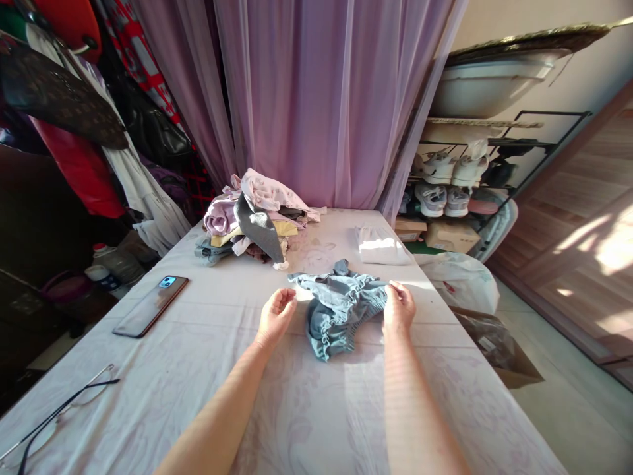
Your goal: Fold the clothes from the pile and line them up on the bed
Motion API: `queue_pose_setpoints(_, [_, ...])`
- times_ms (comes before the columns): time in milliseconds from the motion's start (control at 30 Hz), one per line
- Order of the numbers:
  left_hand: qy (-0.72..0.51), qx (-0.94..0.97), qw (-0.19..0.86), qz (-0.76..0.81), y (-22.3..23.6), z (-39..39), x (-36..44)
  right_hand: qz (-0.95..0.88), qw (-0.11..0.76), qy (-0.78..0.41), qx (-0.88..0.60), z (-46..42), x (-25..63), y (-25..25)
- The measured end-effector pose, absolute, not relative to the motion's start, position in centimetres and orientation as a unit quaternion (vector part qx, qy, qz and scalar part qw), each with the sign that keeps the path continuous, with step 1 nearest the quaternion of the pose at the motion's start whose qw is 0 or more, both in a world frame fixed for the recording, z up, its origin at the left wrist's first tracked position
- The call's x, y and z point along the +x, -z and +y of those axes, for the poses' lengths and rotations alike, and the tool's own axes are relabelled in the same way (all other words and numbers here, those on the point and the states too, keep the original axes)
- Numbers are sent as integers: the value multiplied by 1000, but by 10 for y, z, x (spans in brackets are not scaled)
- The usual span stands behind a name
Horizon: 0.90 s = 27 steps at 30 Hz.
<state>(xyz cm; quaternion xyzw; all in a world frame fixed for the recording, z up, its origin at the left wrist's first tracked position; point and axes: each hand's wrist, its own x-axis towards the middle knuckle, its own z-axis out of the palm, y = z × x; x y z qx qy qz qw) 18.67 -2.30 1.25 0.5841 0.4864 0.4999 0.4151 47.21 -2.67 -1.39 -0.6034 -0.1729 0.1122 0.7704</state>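
A small blue-grey ruffled garment (346,300) with gathered, elasticated edges lies crumpled on the cloth-covered table (306,415). At its right edge, the fingers of my right hand (399,307) are closed on the fabric. My left hand (277,315) is just left of the garment, its fingers loosely curled and a little apart, with nothing visible in them. Behind it is a heap of clothes (264,191) in pink, yellow, dark grey and blue. To the right of the heap rests a white folded item (380,245), its kind unclear.
A phone (152,307) and a pair of glasses (59,412) lie on the left side. Purple curtains (306,99) hang behind the table. To the right stand a shoe rack (544,142), a plastic bag (459,280) and a cardboard box (519,369). Bags and clothes hang at left.
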Motion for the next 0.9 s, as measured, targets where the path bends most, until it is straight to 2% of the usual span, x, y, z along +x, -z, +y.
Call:
queue_pose_setpoints(200, [-402,694,258,539,-8,-22,186,-130,764,-18,-631,-28,498,22])
queue_pose_setpoints(300, [-344,748,228,520,-12,-24,187,-160,730,26,-664,-33,500,20])
queue_pose_setpoints(400, [-293,807,202,470,-16,-26,188,-266,662,76,-697,-36,491,17])
queue_pose_setpoints(600, [-212,884,159,384,-14,-31,191,-326,593,52,-734,-35,479,16])
queue_pose_setpoints(733, [-254,876,175,371,-16,-32,193,-341,579,42,-739,-35,479,17])
queue_pose_setpoints(900, [-427,763,210,437,-28,-36,182,-297,598,20,-744,-37,476,10])
